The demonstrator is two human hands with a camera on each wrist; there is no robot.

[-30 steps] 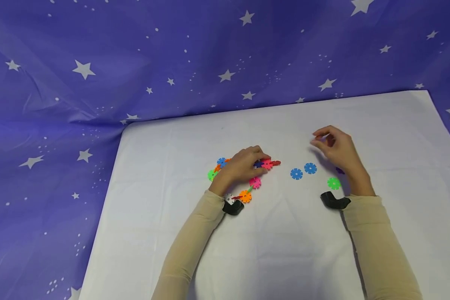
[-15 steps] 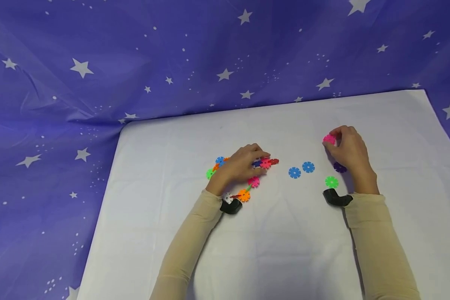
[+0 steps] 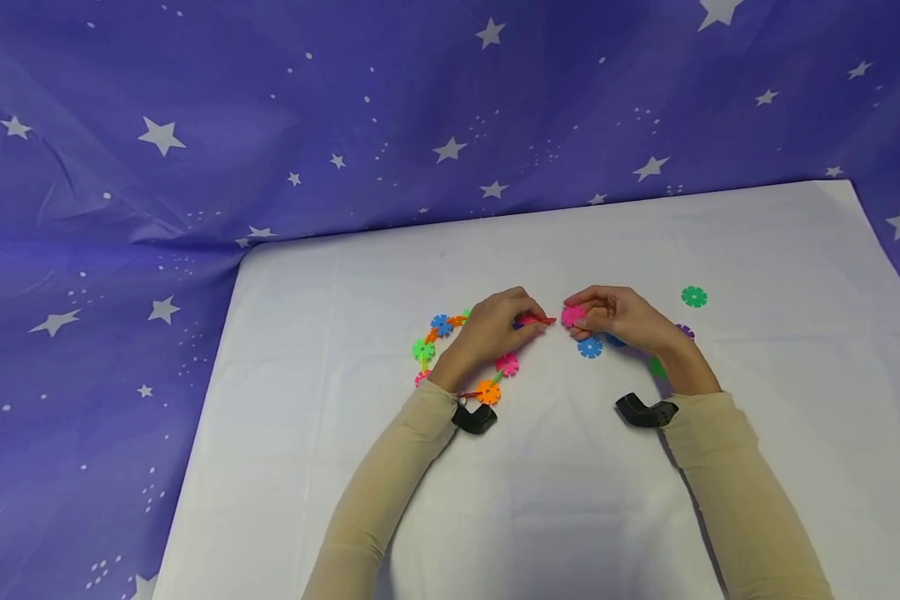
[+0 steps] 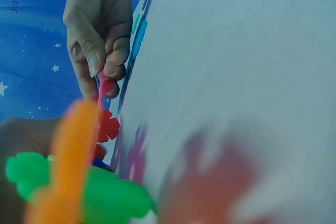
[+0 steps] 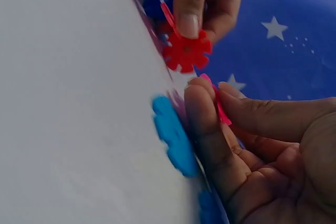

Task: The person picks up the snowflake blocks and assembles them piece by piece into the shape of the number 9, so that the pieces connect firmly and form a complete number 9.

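My left hand (image 3: pixel 498 325) pinches the end of a chain of notched plastic discs that curves over the table. At that end a red disc (image 5: pixel 187 52) sticks out past the thumb, with a dark blue disc (image 5: pixel 157 2) further back. Between thumb and fingers my right hand (image 3: pixel 626 321) holds a loose pink disc (image 3: pixel 572 317), its edge facing the red one across a small gap. Under the left wrist run an orange disc (image 3: pixel 488 392), another pink disc (image 3: pixel 507 364) and a light green disc (image 3: pixel 423 349); part of the chain is hidden by the hand.
A blue disc (image 3: pixel 589 347) lies below the right hand, with a second one partly covered. Beyond the right wrist lie a green disc (image 3: pixel 693 297) and a purple disc (image 3: pixel 686 332). A starry purple cloth (image 3: pixel 390 108) hangs behind the white table (image 3: pixel 555 500).
My right hand picked up the pink disc at the right and carried it left to the chain's end, uncovering the green disc. The left hand turned slightly at the chain.
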